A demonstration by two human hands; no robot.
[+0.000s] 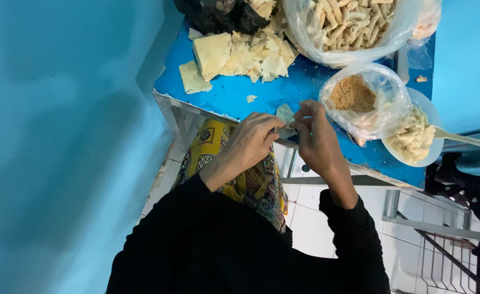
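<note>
blue table [234,92], both left hand [248,142] and right hand [317,136] fingers pinching a pale dough wrapper [286,115]

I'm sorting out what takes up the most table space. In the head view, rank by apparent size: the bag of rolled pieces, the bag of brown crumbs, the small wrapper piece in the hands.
1. bag of rolled pieces, partly cropped
2. bag of brown crumbs
3. wrapper piece, held between left hand and right hand

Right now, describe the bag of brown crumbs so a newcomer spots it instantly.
On the blue table, look right of the two hands. The clear plastic bag of brown crumbs sits against a white plate of pale paste. Only its filling is brown and powdery; the bigger bag behind holds pale tubes.
</note>
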